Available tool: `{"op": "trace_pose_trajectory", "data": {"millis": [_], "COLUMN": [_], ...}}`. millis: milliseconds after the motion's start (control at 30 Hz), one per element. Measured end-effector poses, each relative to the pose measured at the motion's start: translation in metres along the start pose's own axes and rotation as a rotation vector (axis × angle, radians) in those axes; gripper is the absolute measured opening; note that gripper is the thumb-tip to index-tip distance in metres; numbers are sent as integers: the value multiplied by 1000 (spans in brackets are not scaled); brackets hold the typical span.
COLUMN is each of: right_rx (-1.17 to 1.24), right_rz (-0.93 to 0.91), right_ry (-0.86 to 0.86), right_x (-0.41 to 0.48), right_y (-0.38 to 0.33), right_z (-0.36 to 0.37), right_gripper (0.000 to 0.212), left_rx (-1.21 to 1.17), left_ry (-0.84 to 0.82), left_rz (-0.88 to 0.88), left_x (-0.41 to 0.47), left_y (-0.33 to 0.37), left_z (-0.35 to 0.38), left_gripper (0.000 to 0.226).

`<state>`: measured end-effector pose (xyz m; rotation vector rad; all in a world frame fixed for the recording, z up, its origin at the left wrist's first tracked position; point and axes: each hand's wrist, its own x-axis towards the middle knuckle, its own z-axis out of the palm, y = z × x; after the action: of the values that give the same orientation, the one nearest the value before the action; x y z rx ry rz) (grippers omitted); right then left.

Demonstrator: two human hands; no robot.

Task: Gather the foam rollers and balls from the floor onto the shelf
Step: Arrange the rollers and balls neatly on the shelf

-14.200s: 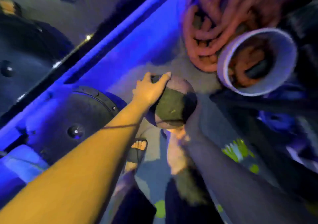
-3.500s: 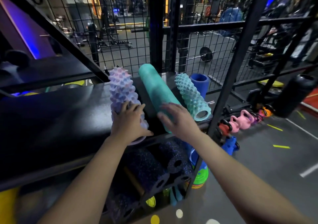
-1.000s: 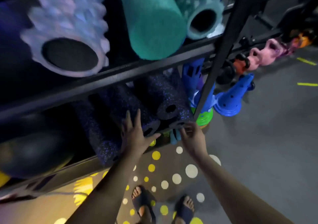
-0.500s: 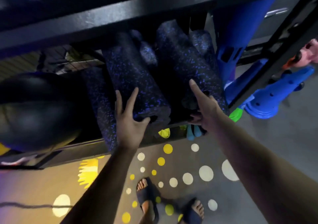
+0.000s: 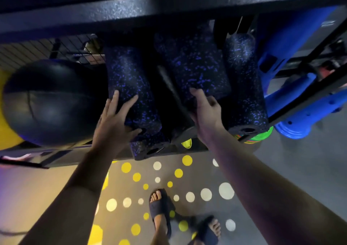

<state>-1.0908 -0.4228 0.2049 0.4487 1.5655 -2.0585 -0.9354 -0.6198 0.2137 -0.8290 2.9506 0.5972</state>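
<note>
Several black foam rollers flecked with blue lie side by side on the lower shelf of a black metal rack. My left hand lies flat on the near end of the left roller, fingers spread and thumb at its end face. My right hand grips the near end of the middle roller, which sits higher than the others. A third roller lies to the right. A big black ball rests at the shelf's left.
The upper shelf's black edge runs across the top, close overhead. Blue plastic cones and coloured discs sit right of the rack post. Below is grey floor with yellow and white dots and my sandalled feet.
Both hands have shifted right along the lower shelf. My right hand has gone from touching the rollers' ends to gripping the middle roller. The view has moved closer.
</note>
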Motion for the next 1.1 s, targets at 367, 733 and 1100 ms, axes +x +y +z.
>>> {"op": "trace_pose_trajectory", "data": {"millis": [367, 733, 1100], "right_rx": [-622, -920, -1645], "right_rz": [-73, -226, -429], "right_ry": [-18, -12, -84], "right_x": [22, 64, 160], "right_y": [43, -15, -7], "right_z": [-70, -127, -80], "right_gripper": [41, 72, 106], "left_rx": [282, 589, 121], "left_ry": [127, 311, 194], "left_rz": [506, 408, 325], "left_x": [11, 91, 83], "left_y": [126, 199, 143], "left_z": [69, 86, 33], "left_gripper": [79, 97, 85]}}
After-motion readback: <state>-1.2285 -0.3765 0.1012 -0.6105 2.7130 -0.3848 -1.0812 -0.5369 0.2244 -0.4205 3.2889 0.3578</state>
